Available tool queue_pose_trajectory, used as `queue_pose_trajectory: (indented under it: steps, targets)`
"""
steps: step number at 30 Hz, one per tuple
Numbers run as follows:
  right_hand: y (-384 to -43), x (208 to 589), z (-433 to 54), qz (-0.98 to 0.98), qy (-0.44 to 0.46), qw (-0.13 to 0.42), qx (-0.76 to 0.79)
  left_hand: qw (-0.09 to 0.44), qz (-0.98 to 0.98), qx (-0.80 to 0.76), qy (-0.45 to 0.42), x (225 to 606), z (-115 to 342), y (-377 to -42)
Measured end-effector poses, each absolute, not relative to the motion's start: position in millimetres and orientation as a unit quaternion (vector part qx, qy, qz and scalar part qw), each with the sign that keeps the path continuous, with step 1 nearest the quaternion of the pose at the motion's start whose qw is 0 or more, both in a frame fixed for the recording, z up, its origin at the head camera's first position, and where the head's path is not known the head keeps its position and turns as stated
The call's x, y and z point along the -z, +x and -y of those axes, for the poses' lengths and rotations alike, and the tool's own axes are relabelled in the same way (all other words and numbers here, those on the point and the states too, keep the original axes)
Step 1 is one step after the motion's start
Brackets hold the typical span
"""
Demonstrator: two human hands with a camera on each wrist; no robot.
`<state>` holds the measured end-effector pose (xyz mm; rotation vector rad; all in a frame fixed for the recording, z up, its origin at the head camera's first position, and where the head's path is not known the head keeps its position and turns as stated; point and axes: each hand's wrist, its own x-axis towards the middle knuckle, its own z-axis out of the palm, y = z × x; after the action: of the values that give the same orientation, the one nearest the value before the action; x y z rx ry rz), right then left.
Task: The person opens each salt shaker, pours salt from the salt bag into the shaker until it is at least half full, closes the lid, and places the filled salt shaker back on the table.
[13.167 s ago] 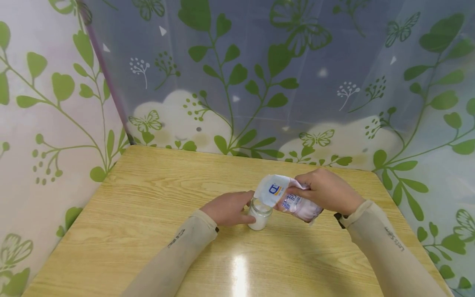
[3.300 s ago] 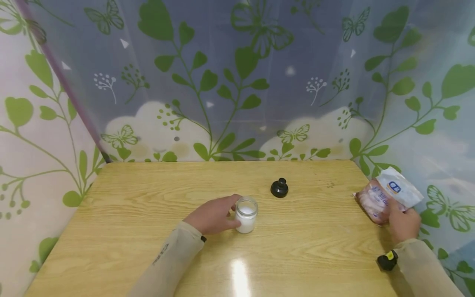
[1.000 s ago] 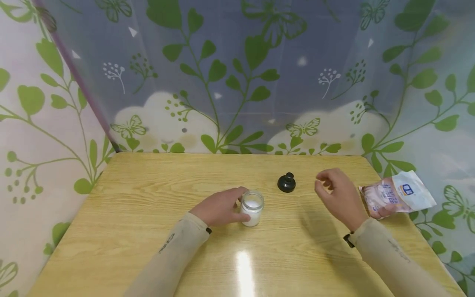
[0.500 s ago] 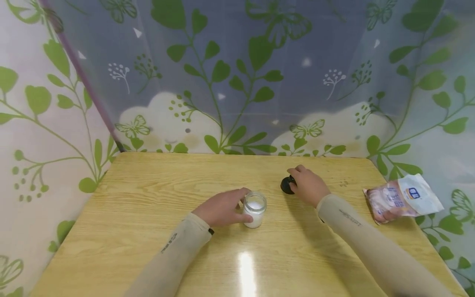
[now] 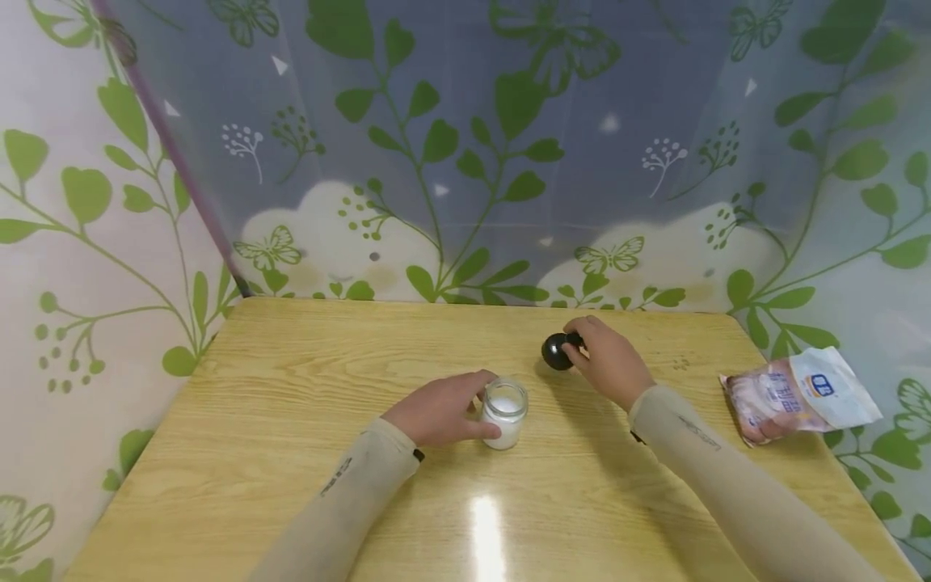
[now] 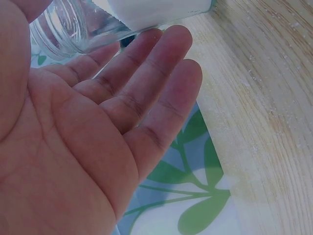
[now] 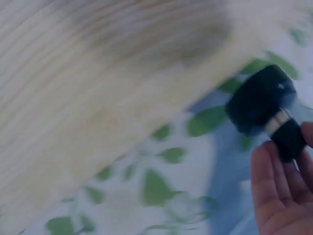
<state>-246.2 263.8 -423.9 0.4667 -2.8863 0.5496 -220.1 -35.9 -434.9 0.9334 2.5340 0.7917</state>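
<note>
A clear glass jar (image 5: 505, 408) partly filled with white granules stands uncapped on the table. My left hand (image 5: 440, 410) holds its side between thumb and fingers. In the left wrist view the jar (image 6: 161, 11) lies along the fingertips, and part of it is cut off by the frame. Behind and to the right of the jar, my right hand (image 5: 611, 360) pinches a black lid (image 5: 556, 352) by its knob. That lid is tilted and raised off the table. In the right wrist view, a pale band shows between the knob and the wide part of the lid (image 7: 261, 100).
A printed pink and white plastic bag (image 5: 793, 396) lies at the table's right edge, its white end jutting past it. Scattered white grains show on the wooden table (image 6: 274, 98) in the left wrist view. Patterned curtains (image 5: 451, 162) stand behind and at both sides.
My right hand has set down the bag at the right edge, come over to the black lid, taken its knob and lifted it. My left hand stays on the jar.
</note>
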Motion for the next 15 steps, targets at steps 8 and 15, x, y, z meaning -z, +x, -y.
queue_pose_trajectory:
  steps: [8, 15]
  targets:
    - [-205.9, 377.5, -226.2, 0.892, 0.258, 0.16, -0.334, 0.163, -0.888, -0.279, 0.326, 437.0, 35.0, -221.5]
    - [-191.6, 373.5, -206.3, 0.848, 0.38, 0.133, -0.346, 0.16, -0.887, -0.279, 0.332, 437.1, 35.3, -222.6]
